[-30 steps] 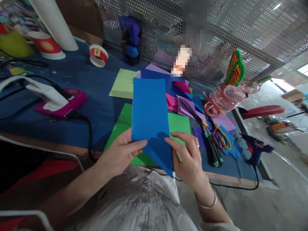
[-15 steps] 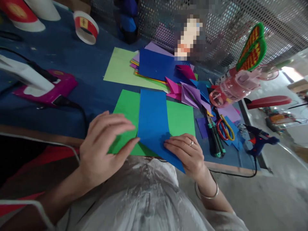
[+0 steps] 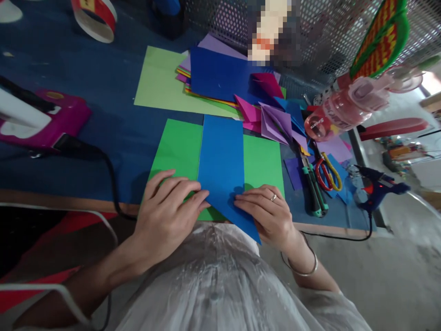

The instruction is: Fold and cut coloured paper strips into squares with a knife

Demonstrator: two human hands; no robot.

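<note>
Both hands are down on the blue paper strip, which lies flat across a green sheet near the front edge of the blue surface. The left hand lies palm down, fingers stretched out flat, their tips pressing the strip's lower left edge where it meets the green. The right hand mirrors it on the other side, a ring on one finger, a bangle at the wrist, fingertips flat on the strip's folded lower part. Neither grip is closed around anything; both are open and pressing. The strip's lower end comes to a slanted point that sticks out past the surface edge, between the two hands.

Behind the green sheet sits a light green sheet with a stack of coloured papers on it, and folded pink and purple pieces just to the right. Further right lie scissors with red and yellow handles beside a green-handled tool, possibly a cutter, hard to tell from here. A blue glue gun rests at the right corner, its cord trailing along the edge. A pink bottle lies on its side near the mesh. On the left, a magenta device with a black cable.
</note>
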